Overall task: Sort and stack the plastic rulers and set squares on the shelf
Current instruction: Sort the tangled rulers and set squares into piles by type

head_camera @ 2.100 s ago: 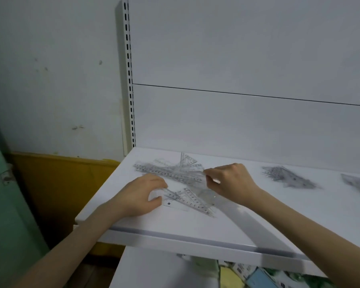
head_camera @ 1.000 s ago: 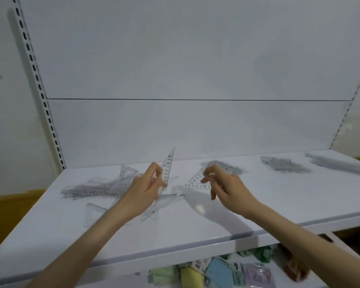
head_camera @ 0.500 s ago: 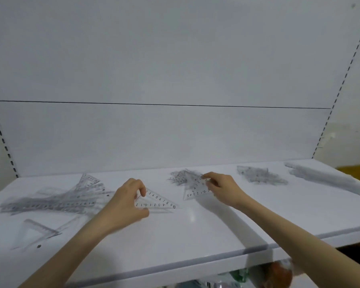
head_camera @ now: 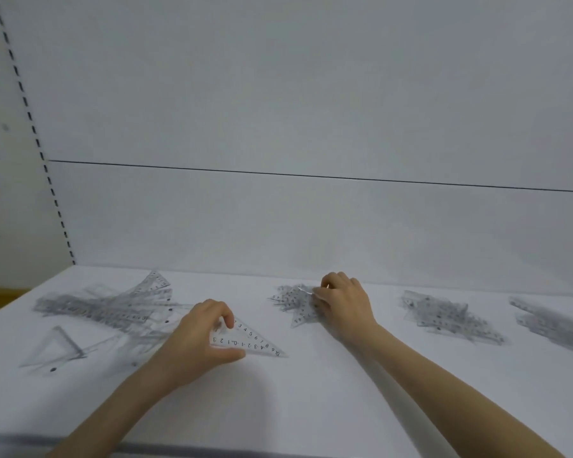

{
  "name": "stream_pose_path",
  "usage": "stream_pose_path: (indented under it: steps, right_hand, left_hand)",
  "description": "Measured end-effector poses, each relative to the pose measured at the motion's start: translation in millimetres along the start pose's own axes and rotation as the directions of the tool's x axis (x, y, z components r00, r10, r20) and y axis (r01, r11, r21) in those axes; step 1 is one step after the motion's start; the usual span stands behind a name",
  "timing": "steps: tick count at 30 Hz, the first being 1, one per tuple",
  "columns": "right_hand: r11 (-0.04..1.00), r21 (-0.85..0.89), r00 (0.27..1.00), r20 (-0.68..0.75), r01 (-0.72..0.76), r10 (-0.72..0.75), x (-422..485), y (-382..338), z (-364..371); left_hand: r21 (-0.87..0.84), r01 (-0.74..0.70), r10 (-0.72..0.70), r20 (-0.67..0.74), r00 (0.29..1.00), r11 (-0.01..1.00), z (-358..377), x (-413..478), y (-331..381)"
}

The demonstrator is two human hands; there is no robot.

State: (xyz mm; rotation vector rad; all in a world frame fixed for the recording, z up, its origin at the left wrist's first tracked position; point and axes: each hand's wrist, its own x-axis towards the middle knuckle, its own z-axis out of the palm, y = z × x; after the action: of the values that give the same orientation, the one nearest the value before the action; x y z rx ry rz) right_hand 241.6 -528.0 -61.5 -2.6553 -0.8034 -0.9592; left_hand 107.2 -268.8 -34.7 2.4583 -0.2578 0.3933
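My left hand pinches a clear set square between thumb and fingers, just above the white shelf. My right hand rests on a small stack of clear set squares at mid shelf, its fingertips gripping the top piece. A jumbled pile of clear rulers and set squares lies at the left, with one loose set square in front of it.
Another stack of set squares lies right of my right hand, and a row of rulers sits at the far right. The shelf's back panel rises behind; a slotted upright stands at the left.
The view has swung right from the jumbled pile. Each hand carried a set square away from it; my right hand has reached the middle stack, my left has lowered its piece near the shelf.
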Motion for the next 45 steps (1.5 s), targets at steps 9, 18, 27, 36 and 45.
stream_pose_path:
  steps: [9,18,27,36,45]
  right_hand:
    - [0.795,0.594,0.886,0.425,-0.121,-0.183,-29,-22,-85]
    - [0.830,0.474,0.913,0.395,-0.294,0.097,-111,86,-138]
    - [0.862,0.180,0.874,0.214,-0.474,0.436,-142,205,-128]
    - [0.953,-0.100,0.920,0.250,-0.286,0.302,-126,208,-129]
    - [0.962,-0.134,0.924,0.274,-0.239,0.268,-79,156,-135]
  left_hand:
    - [-0.058,-0.107,0.110,0.051,0.993,0.993,46,33,57]
    - [-0.116,-0.353,0.368,0.168,0.914,0.928,133,65,136]
    - [0.108,-0.497,0.446,0.307,0.841,0.861,149,87,116]
    - [0.204,-0.436,0.379,0.264,0.887,0.876,131,87,101]
    - [0.426,-0.426,0.371,0.210,0.905,0.798,81,70,90]
